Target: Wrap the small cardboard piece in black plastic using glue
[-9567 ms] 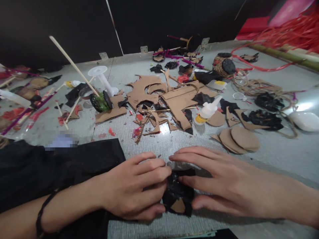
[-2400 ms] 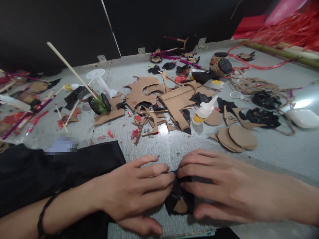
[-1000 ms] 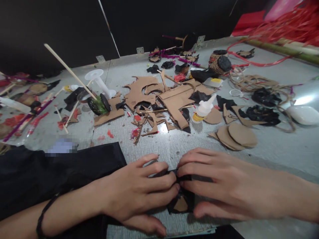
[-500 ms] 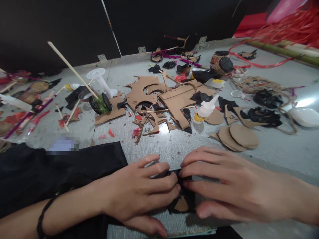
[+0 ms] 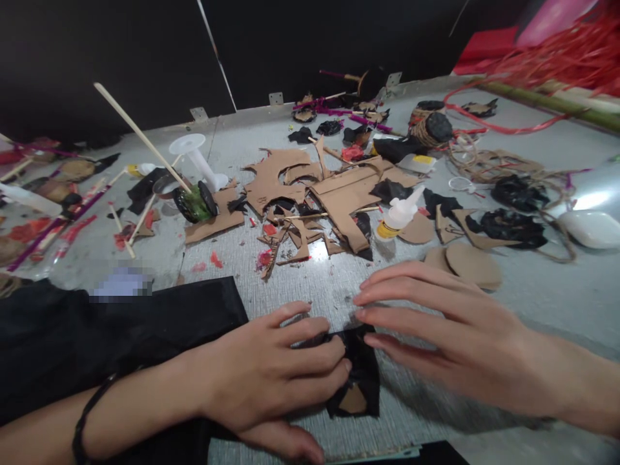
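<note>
A piece of black plastic sheet (image 5: 365,368) lies on the grey surface, with a bit of brown cardboard (image 5: 353,399) showing at its near end. My left hand (image 5: 276,371) has its curled fingers pressed on the sheet's left side, pinning it down, its thumb spread apart below. Something dark and rounded shows between those fingers, mostly hidden. My right hand (image 5: 450,336) hovers beside the sheet's right edge, fingers extended and apart, holding nothing. Just behind it lie round cardboard discs (image 5: 475,265), partly covered by the hand.
Cardboard scraps (image 5: 343,200) spread across the middle. A glue bottle (image 5: 397,213) with a yellow band stands right of them. A green glass piece holding a stick (image 5: 194,203) and a white spool (image 5: 196,158) are left. Black cloth (image 5: 184,316) lies near my left arm; twine (image 5: 504,161) is at right.
My right hand has lifted off the black sheet and shifted up and right, uncovering more of the sheet. My left hand has stayed in place.
</note>
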### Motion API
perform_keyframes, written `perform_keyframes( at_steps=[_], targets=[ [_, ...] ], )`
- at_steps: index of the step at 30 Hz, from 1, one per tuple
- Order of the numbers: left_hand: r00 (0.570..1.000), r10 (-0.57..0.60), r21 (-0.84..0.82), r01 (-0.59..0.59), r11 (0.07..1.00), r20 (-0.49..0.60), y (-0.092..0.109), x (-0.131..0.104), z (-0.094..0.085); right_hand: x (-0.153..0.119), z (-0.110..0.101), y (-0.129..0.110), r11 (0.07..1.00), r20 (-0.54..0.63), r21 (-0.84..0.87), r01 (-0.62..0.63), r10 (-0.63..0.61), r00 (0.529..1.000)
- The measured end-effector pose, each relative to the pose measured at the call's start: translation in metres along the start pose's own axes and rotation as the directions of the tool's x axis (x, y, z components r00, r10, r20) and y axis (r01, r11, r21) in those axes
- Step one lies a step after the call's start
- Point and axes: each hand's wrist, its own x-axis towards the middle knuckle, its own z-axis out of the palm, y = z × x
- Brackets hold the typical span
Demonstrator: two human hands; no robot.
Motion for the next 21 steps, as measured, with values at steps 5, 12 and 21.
perform_keyframes(
  at_steps=[5,12,21],
  targets=[
    [1.0,0.004,0.025,-0.004,1.0,-0.009,-0.0003,0.001,-0.0007,-0.0037,0.0001,0.0019,1.0,0.005,0.015,-0.008,0.008,1.0],
    [0.999,0.028,0.111,-0.032,0.993,0.041,0.0021,0.0003,-0.0018,-0.0021,0.0021,0.001,1.0,0.002,0.02,0.004,-0.004,1.0],
    [0.998,0.046,0.155,-0.051,0.987,0.034,0.0053,0.0004,-0.0029,0.0004,0.0022,-0.0002,1.0,-0.001,0.007,0.006,-0.006,1.0]
  ],
)
